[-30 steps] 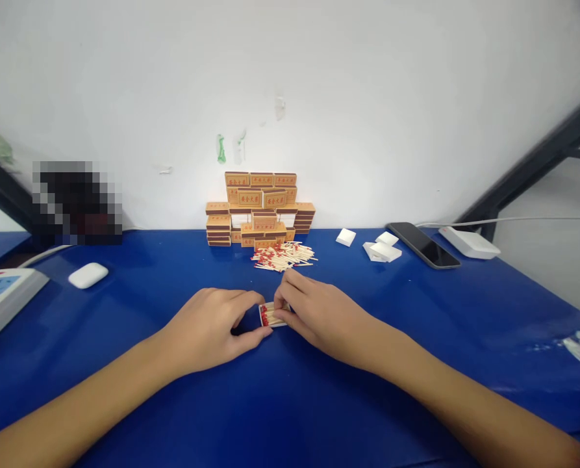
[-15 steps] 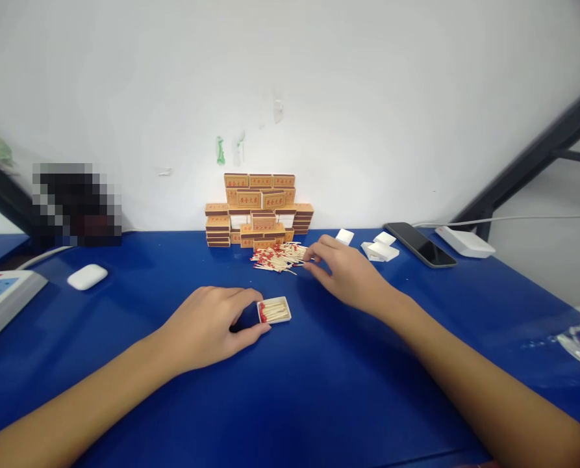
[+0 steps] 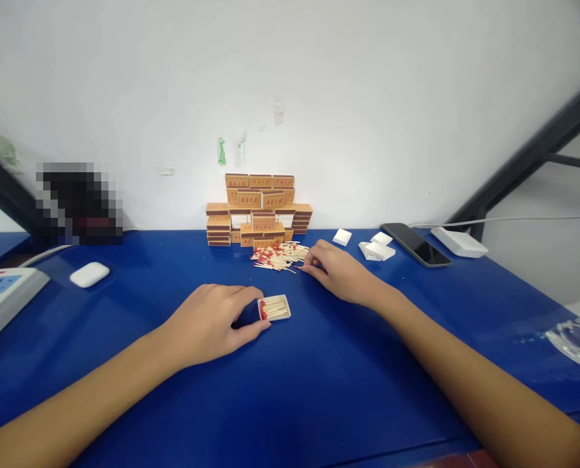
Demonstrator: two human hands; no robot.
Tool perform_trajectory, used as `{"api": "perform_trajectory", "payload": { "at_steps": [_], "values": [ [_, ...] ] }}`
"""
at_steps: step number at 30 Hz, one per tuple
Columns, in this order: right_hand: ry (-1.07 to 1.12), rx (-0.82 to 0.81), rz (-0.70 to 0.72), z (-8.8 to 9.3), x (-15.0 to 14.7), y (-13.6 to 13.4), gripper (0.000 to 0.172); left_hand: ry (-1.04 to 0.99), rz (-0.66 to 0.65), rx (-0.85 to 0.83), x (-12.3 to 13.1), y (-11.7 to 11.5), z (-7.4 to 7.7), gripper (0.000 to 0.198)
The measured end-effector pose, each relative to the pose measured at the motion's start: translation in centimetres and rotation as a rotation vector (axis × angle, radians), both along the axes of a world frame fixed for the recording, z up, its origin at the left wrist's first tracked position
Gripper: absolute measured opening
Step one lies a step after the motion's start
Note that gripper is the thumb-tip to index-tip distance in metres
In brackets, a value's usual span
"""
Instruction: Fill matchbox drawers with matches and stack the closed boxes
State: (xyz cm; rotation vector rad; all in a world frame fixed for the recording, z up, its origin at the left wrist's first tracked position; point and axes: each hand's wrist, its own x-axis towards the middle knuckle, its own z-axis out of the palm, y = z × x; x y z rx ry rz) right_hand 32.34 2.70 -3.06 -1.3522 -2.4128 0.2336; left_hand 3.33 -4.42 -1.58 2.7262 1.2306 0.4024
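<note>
Blue tbl: L grip holds wht match tray, R grip pinches red-tipped match.

Matches in tray, match pile behind, matchboxes beyond

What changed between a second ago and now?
Right hand moved from the matchbox tray forward and right to the right edge of the match pile; its grip now seems to pinch one match. Left hand still at the tray's left end; matchbox stack unchanged.
</note>
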Motion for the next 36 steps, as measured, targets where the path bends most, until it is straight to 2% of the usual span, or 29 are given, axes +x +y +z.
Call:
{"api": "perform_trajectory", "payload": {
  "at_steps": [3,7,12,17,25,36],
  "values": [
    [0.031,-0.009,0.047,1.1,-0.7,-1.1,0.012,-0.01,0.003,-0.01,0.0,-0.1,-0.1,0.029],
    [0.106,-0.036,0.165,2.3,-3.0,-4.1,0.012,-0.033,0.013,-0.02,-0.1,-0.1,-0.5,0.026],
    [-0.12,0.064,0.201,1.0,-5.5,-6.5,0.013,-0.036,0.005,-0.015,-0.1,0.1,-0.7,0.026],
    [-0.199,0.091,0.234,0.3,-5.7,-6.5,0.012,-0.041,-0.001,-0.008,0.0,0.1,-0.7,0.026],
    [-0.071,0.062,0.216,1.2,-5.1,-6.2,0.019,-0.019,-0.012,-0.004,0.0,0.2,-0.7,0.028],
    [-0.065,0.083,0.198,1.1,-5.1,-6.3,0.016,-0.019,-0.011,-0.01,0.0,0.1,-0.6,0.027]
  ]
}}
